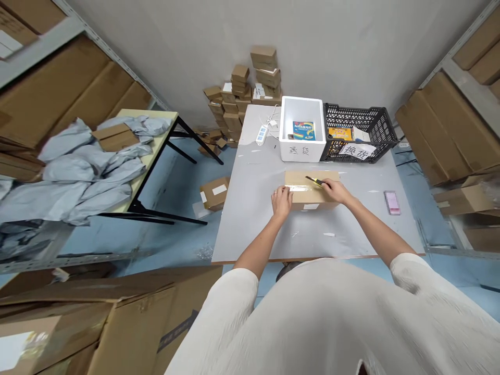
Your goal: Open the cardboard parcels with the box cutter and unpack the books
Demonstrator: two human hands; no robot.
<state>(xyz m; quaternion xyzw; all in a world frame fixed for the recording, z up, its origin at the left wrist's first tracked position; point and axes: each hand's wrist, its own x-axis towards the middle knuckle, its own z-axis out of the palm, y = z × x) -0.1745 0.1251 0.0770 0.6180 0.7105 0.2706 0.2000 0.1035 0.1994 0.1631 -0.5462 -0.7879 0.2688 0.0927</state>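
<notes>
A taped cardboard box lies on the grey-topped table in front of me. My left hand is closed on the left end of the box, its fingers against the near corner. In my right hand I hold a yellow and black utility knife. Its tip points left, over the top of the box near the strip of clear tape. From this height I cannot tell whether the blade touches the cardboard.
Behind the box stand a white foam bin and a black plastic crate, each with books inside. A power strip lies to their left; a pixelated pink item is at the right. Grey parcels cover the left table.
</notes>
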